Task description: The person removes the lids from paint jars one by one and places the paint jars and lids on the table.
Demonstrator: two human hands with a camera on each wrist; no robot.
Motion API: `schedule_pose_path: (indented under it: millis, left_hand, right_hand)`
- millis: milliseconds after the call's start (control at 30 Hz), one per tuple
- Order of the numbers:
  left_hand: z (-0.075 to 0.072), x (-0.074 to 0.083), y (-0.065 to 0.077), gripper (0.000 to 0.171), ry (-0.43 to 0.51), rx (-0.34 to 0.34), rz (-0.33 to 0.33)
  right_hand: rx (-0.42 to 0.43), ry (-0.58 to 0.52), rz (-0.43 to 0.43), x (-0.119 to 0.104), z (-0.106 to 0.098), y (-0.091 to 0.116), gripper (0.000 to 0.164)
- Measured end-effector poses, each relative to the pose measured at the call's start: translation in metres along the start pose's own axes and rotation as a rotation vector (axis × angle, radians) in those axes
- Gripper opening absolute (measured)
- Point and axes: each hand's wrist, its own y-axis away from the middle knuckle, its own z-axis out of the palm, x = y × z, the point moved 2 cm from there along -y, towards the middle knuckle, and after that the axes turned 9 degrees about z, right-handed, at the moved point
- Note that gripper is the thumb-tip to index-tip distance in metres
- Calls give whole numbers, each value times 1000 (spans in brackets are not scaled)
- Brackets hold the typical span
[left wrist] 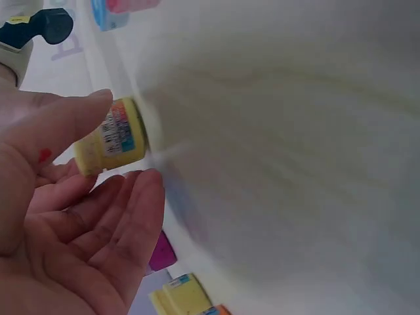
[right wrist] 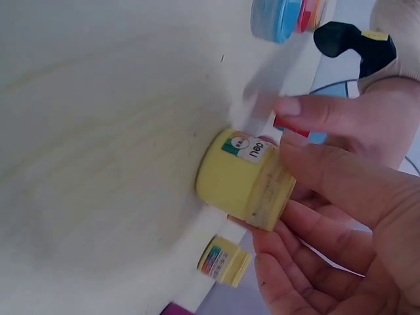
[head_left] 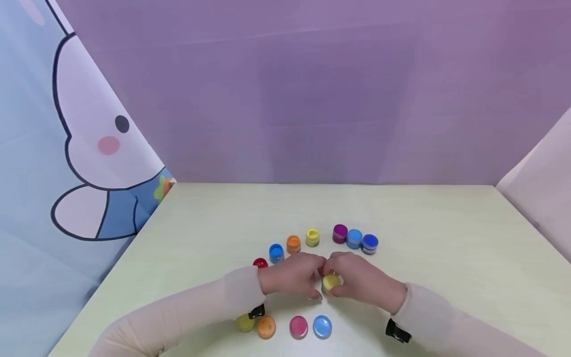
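Note:
My right hand (head_left: 363,277) grips a small yellow paint jar (head_left: 331,282) by its lid end, the thumb on one side and fingers on the other. In the right wrist view, the jar's label (right wrist: 248,148) reads "deli" and its base is against the table. My left hand (head_left: 294,275) is close beside it, thumb and fingers spread and gently bent, holding nothing. In the left wrist view, its thumb (left wrist: 79,118) overlaps the jar. The two hands' fingertips come together just behind the jar in the head view.
An arc of jars lies beyond the hands: red (head_left: 260,263), blue (head_left: 276,253), orange (head_left: 293,244), yellow (head_left: 312,237), purple (head_left: 340,233), light blue (head_left: 354,238) and dark blue (head_left: 369,244). Nearer are yellow (head_left: 245,322), orange (head_left: 266,327), pink (head_left: 299,327) and blue (head_left: 322,327) ones.

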Motion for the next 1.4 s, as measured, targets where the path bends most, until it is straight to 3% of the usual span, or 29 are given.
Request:
schedule_pose_path:
  millis: [533,733,933,1133,1300,1400]
  left_hand:
    - [3,-4,-5,36,83,-30,-37]
    - [2,-8,-6,31,99,-20,-19]
    - [3,-12,-8,31,94,-26,15]
    - [3,-14,-11,29,93,-37,36]
    - [3,-14,-12,26,93,-41,44]
    - [3,-14,-11,25,91,-40,32]
  right_hand:
    - [17,32,-27,-7,4,3,24]
    - [6,25,-65,-6,4,5,25]
    - [-4,112,-156,-5,6,7,24]
    - [48,256,-309,-7,8,11,28]
    - [80,314,-420,-5,8,12,31]
    - [53,315,-462,-1,7,12,37]
